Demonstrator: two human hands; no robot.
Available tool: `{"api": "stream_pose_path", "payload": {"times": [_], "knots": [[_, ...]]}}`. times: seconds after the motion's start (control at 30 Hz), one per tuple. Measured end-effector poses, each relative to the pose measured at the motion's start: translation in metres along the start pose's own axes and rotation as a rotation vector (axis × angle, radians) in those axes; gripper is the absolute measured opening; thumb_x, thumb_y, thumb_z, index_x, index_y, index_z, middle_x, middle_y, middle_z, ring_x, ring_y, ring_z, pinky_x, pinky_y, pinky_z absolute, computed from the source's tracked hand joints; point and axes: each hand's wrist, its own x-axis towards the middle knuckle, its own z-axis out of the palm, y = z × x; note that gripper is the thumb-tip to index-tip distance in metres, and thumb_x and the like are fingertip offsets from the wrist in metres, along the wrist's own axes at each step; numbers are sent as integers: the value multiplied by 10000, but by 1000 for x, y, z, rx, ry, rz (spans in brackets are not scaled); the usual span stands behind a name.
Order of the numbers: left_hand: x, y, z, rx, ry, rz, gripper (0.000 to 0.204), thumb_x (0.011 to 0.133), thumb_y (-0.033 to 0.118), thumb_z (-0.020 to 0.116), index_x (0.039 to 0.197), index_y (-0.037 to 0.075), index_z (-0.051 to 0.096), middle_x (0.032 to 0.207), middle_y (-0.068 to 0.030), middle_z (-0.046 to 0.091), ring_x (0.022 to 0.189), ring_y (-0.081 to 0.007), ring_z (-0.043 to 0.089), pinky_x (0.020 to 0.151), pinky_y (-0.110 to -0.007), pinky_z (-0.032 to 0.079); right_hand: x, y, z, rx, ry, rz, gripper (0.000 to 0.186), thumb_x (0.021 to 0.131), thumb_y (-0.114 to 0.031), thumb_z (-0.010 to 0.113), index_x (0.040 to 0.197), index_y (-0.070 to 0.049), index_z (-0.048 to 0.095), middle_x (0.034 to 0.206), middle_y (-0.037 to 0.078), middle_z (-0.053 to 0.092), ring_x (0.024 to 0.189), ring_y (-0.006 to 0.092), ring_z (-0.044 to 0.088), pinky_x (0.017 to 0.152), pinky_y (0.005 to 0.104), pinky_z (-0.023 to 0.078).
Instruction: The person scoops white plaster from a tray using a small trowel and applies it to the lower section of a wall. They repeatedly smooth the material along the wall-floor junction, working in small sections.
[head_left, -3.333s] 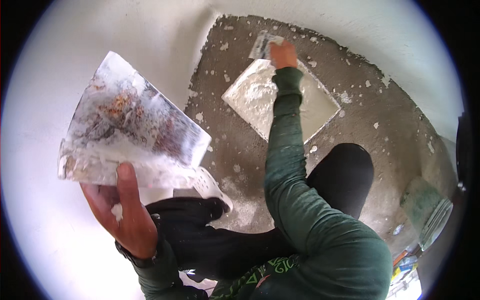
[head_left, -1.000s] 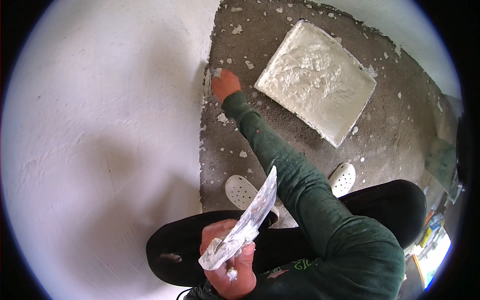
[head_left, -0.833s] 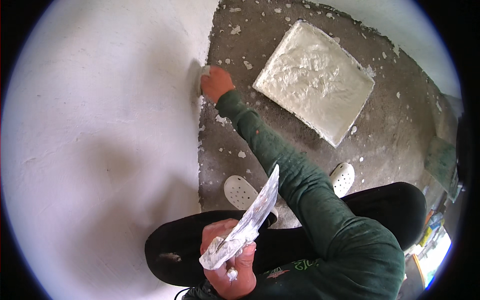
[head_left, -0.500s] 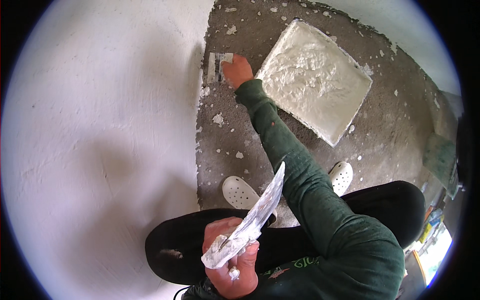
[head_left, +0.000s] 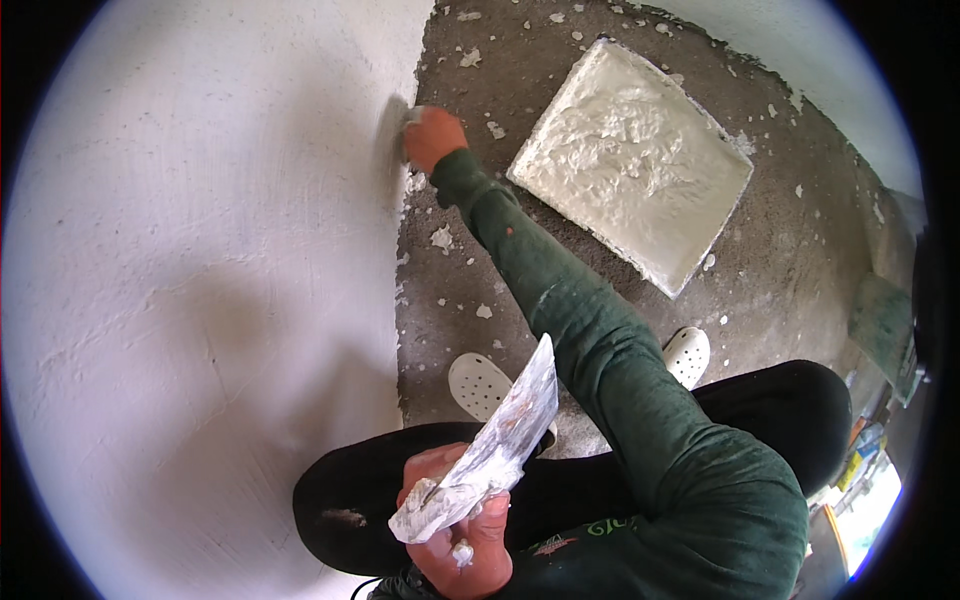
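My right hand point(head_left: 437, 138) is closed at the foot of the white wall point(head_left: 230, 200), at the far end of my outstretched arm. In it is a flat scraper point(head_left: 411, 117), turned nearly edge-on against the wall and mostly hidden by my fingers. Low in the middle, my left hand point(head_left: 462, 555) grips a putty knife point(head_left: 515, 415) whose broad blade is smeared with white plaster. Its handle is hidden by fingers and plaster. Right of my right forearm, a shallow rectangular tray point(head_left: 592, 236) full of wet white plaster lies on the floor.
Plaster flakes dot the rough grey floor point(head_left: 760, 290). My white clogs point(head_left: 480, 386) stand between wall and tray. Another pale wall point(head_left: 850, 100) borders the floor at top right. A greenish panel point(head_left: 880, 325) and assorted items stand at the right edge.
My right hand has moved left from the floor beside the tray to the wall, turning the scraper from face-up to edge-on. The putty knife in my left hand has tilted, showing more of its blade.
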Motion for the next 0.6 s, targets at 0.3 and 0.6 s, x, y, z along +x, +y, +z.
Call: {"api": "stream_pose_path", "payload": {"times": [0.3, 0.6], "knots": [[-3, 1, 4, -52, -106, 42, 524, 805, 204, 668, 1182, -61, 420, 1087, -177, 551, 963, -243, 558, 870, -351, 414, 12, 23, -77, 339, 117, 202, 300, 787, -255, 533, 858, 20, 630, 884, 258, 627, 865, 418, 602, 789, 460, 480], [19, 7, -2, -112, -281, 67, 294, 824, 82, 603, 1078, -44, 526, 970, -145, 584, 879, -223, 547, 812, -339, 413, 34, 22, -32, 281, 68, 398, 341, 740, -218, 549, 937, 51, 619, 998, 289, 610, 960, 434, 587, 857, 448, 473]]}}
